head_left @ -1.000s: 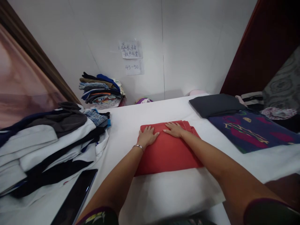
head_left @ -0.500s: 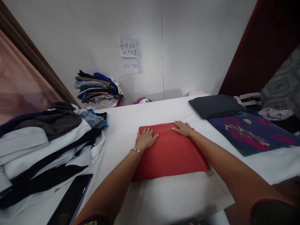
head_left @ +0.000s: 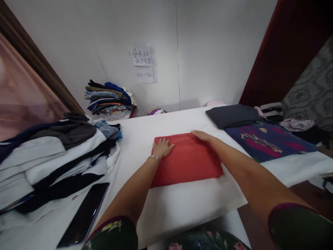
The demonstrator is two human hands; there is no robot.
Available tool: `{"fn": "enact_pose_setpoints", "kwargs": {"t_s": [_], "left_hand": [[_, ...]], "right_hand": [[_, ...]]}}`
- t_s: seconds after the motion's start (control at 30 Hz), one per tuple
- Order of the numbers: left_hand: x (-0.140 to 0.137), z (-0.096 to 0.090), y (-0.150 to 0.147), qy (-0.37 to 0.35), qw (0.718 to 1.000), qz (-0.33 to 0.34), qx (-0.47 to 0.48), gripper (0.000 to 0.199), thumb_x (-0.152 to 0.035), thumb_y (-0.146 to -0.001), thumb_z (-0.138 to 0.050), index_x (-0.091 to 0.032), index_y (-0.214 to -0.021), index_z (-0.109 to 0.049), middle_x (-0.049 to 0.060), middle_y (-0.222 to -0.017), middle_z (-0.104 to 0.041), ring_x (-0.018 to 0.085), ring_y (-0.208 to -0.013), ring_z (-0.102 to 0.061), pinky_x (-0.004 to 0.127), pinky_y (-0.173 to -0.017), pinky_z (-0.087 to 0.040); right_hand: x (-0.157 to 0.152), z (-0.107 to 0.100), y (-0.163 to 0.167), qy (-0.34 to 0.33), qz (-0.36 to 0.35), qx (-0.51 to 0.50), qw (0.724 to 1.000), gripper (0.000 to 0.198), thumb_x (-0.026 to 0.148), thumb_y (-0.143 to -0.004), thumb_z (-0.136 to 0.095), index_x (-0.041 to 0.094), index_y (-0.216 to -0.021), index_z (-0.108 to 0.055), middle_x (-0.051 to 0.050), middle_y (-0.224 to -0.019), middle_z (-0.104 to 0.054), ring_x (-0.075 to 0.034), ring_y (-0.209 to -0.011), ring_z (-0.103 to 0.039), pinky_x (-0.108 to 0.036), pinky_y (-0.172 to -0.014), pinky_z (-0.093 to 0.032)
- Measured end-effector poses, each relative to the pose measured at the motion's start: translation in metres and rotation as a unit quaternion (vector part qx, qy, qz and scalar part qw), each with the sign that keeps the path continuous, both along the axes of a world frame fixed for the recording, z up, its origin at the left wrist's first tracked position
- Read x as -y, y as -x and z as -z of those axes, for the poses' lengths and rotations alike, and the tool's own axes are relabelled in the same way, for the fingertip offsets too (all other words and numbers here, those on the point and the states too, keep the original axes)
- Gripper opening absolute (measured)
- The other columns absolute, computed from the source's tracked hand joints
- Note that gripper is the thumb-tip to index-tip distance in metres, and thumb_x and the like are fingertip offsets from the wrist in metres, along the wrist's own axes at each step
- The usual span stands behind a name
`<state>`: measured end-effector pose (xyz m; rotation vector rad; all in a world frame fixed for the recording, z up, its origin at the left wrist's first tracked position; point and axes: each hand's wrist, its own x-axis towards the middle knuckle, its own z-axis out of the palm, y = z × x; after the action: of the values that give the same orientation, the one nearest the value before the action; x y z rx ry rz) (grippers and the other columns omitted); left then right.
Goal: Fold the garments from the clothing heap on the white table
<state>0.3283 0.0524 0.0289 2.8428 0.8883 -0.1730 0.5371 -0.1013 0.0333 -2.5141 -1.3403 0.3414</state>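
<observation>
A folded red garment (head_left: 187, 163) lies flat on the white-covered table (head_left: 135, 166), in the middle of the head view. My left hand (head_left: 162, 148) rests palm down on its far left part, fingers spread. At the far right corner is my right hand (head_left: 202, 135), turned more on its side, with fingers stretched out along the edge; part of the fingers is hidden. Below the garment's near edge, a pale flat sheet (head_left: 192, 205) reaches over the table's front.
Loose clothes (head_left: 52, 156) are heaped on the left, with a black phone (head_left: 84, 213) before them. Further back stands a stack of folded clothes (head_left: 110, 100). On the right lie a dark grey folded garment (head_left: 234, 116) and a patterned navy garment (head_left: 270, 142).
My right hand has tilted from lying flat onto its side at the far right corner. My left hand stays flat on the red garment. The view has shifted slightly.
</observation>
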Motion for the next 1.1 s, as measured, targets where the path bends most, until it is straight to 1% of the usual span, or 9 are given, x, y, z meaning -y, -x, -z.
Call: {"fn": "enact_pose_setpoints", "kwargs": {"t_s": [0.13, 0.2, 0.27, 0.47, 0.67, 0.77, 0.9, 1.0, 1.1], "left_hand": [[-0.001, 0.001, 0.000, -0.008, 1.000, 0.007, 0.007, 0.068, -0.061, -0.092, -0.021, -0.023, -0.144, -0.040, 0.010, -0.159, -0.026, 0.030, -0.146, -0.020, 0.061, -0.112, -0.019], [-0.001, 0.002, -0.001, -0.015, 1.000, 0.009, 0.009, 0.067, -0.061, -0.092, -0.021, -0.023, -0.144, -0.040, 0.011, -0.158, -0.027, 0.031, -0.146, -0.020, 0.061, -0.112, -0.019], [-0.002, 0.002, -0.002, -0.017, 1.000, 0.006, 0.007, 0.067, -0.060, -0.092, -0.022, -0.023, -0.144, -0.041, 0.011, -0.158, -0.028, 0.031, -0.146, -0.021, 0.061, -0.112, -0.020], [0.000, 0.001, -0.002, -0.017, 1.000, -0.003, 0.019, 0.065, -0.060, -0.091, -0.025, -0.024, -0.143, -0.042, 0.010, -0.158, -0.029, 0.031, -0.145, -0.022, 0.059, -0.112, -0.021], [0.017, -0.004, 0.016, -0.122, 0.980, -0.013, 0.154, 0.057, -0.051, -0.095, -0.027, -0.021, -0.139, -0.047, 0.009, -0.158, -0.029, 0.026, -0.147, -0.018, 0.049, -0.118, -0.015], [0.027, -0.001, 0.031, -0.120, 0.985, 0.008, 0.123, 0.061, -0.057, -0.094, -0.027, -0.023, -0.141, -0.045, 0.008, -0.158, -0.028, 0.029, -0.147, -0.018, 0.053, -0.117, -0.013], [0.035, 0.009, 0.042, -0.098, 0.993, 0.007, 0.070, 0.065, -0.062, -0.093, -0.022, -0.025, -0.142, -0.045, 0.008, -0.155, -0.035, 0.029, -0.145, -0.024, 0.055, -0.114, -0.020], [0.036, 0.012, 0.042, -0.106, 0.992, 0.011, 0.066, 0.066, -0.062, -0.094, -0.020, -0.024, -0.141, -0.046, 0.010, -0.154, -0.037, 0.029, -0.144, -0.026, 0.054, -0.114, -0.021], [0.035, 0.012, 0.041, -0.114, 0.991, 0.016, 0.068, 0.065, -0.060, -0.095, -0.020, -0.022, -0.141, -0.046, 0.012, -0.154, -0.037, 0.029, -0.144, -0.027, 0.055, -0.113, -0.022]], "right_hand": [[0.015, -0.012, 0.048, -0.031, -0.041, 0.037, 0.998, 0.071, 0.066, -0.095, -0.022, 0.022, -0.148, -0.038, -0.009, -0.160, -0.019, -0.028, -0.148, -0.011, -0.052, -0.117, -0.008], [0.025, -0.006, 0.071, -0.045, -0.092, 0.060, 0.993, 0.074, 0.069, -0.094, -0.023, 0.023, -0.151, -0.034, -0.009, -0.161, -0.016, -0.027, -0.149, -0.008, -0.052, -0.117, -0.004], [0.035, 0.005, 0.084, -0.029, -0.100, 0.058, 0.993, 0.077, 0.069, -0.093, -0.023, 0.020, -0.151, -0.032, -0.010, -0.160, -0.019, -0.028, -0.148, -0.010, -0.051, -0.117, -0.005], [0.044, 0.025, 0.077, -0.019, -0.062, 0.041, 0.997, 0.077, 0.068, -0.093, -0.028, 0.017, -0.150, -0.034, -0.011, -0.158, -0.025, -0.028, -0.147, -0.015, -0.049, -0.117, -0.012], [0.043, 0.026, 0.077, -0.033, -0.070, 0.045, 0.996, 0.078, 0.068, -0.093, -0.028, 0.016, -0.150, -0.034, -0.010, -0.158, -0.026, -0.028, -0.147, -0.016, -0.051, -0.116, -0.015], [0.045, 0.027, 0.077, -0.031, -0.069, 0.046, 0.996, 0.078, 0.068, -0.092, -0.029, 0.016, -0.150, -0.035, -0.011, -0.158, -0.026, -0.028, -0.147, -0.018, -0.050, -0.116, -0.016], [0.042, 0.021, 0.079, -0.007, -0.060, 0.046, 0.997, 0.076, 0.067, -0.093, -0.028, 0.016, -0.149, -0.037, -0.013, -0.158, -0.025, -0.029, -0.147, -0.017, -0.052, -0.116, -0.014], [0.029, 0.009, 0.086, 0.021, -0.055, 0.031, 0.998, 0.079, 0.070, -0.091, -0.024, 0.017, -0.149, -0.036, -0.014, -0.158, -0.025, -0.030, -0.147, -0.014, -0.056, -0.116, -0.008], [0.008, 0.001, 0.093, -0.010, -0.076, 0.047, 0.996, 0.083, 0.072, -0.091, -0.020, 0.016, -0.151, -0.033, -0.014, -0.160, -0.019, -0.029, -0.148, -0.009, -0.055, -0.116, -0.003]]}}
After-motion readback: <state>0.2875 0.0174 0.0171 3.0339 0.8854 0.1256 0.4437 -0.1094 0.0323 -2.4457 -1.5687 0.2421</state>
